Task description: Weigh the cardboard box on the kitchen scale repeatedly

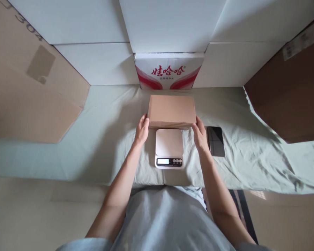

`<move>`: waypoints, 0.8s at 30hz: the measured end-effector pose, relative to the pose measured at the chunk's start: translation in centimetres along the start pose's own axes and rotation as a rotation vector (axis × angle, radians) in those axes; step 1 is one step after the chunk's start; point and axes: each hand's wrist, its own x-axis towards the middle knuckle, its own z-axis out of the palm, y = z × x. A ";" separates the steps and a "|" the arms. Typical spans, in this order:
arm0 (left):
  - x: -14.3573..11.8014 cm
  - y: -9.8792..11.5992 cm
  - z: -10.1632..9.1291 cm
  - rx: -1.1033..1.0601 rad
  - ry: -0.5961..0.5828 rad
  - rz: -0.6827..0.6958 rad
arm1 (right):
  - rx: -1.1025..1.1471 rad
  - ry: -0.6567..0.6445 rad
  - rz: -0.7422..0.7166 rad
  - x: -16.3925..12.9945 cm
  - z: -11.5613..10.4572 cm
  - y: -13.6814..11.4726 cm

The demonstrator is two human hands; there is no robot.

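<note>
Left hand (142, 129) and right hand (200, 134) grip the 2 ends of a closed brown cardboard box (172, 111), fingers pressed flat on its sides. Box sits just behind a white kitchen scale (169, 148) on the cloth-covered tabletop (107, 115). Black phone (216, 141) lies right of the scale.

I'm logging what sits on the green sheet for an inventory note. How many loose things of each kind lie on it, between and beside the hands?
Small plain brown cardboard box, held at its ends by the left hand and the right hand: 1
White digital kitchen scale: 1
Black smartphone: 1
Total: 3
</note>
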 end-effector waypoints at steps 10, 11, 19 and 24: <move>0.0 0.9 0.1 -0.028 -0.013 0.065 | 0.005 -0.044 -0.097 0.2 0.3 -1.5; -0.3 1.6 0.0 -0.040 -0.008 0.097 | 0.003 -0.027 -0.128 0.0 0.2 -2.2; -8.5 6.3 -3.1 -0.097 0.041 0.132 | -0.026 0.176 -0.221 -5.4 -1.8 -5.3; -12.2 4.1 -4.1 -0.083 0.003 -0.010 | -0.017 0.128 -0.025 -8.8 -2.6 -3.8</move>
